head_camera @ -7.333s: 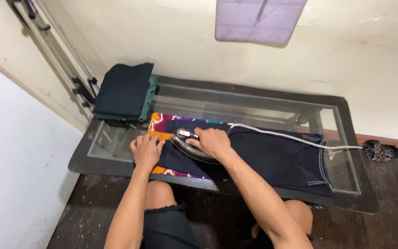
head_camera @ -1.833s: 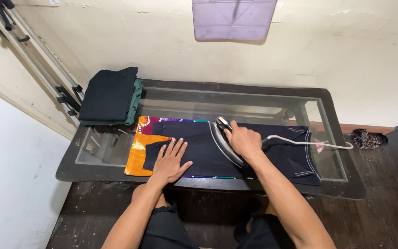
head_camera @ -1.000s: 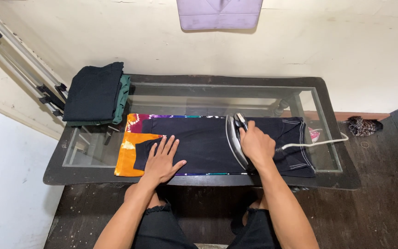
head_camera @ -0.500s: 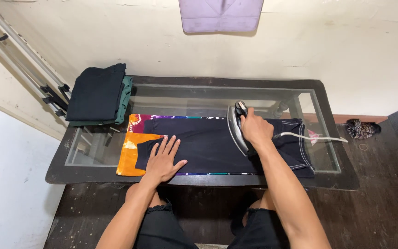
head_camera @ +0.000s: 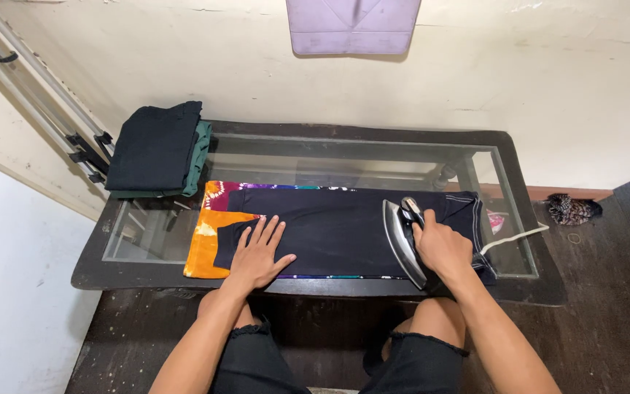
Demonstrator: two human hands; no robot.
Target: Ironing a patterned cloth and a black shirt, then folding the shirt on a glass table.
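Observation:
A black garment (head_camera: 337, 230) lies flat over a colourful orange and purple cloth (head_camera: 209, 233) on a glass-topped table (head_camera: 329, 157). My left hand (head_camera: 258, 252) rests flat on the garment's left end, fingers spread. My right hand (head_camera: 442, 248) grips the handle of a metal clothes iron (head_camera: 403, 232) standing on the garment's right part, close to the table's front edge. The iron's white cord (head_camera: 512, 237) trails off to the right.
A folded stack of dark and green clothes (head_camera: 158, 149) sits on the table's back left corner. A tripod (head_camera: 45, 95) leans against the left wall. A purple pad (head_camera: 354, 25) hangs on the back wall. A patterned rag (head_camera: 570, 208) lies on the dark floor at right.
My right hand has slid the iron rightward and toward the front edge of the garment. The left hand has stayed in place.

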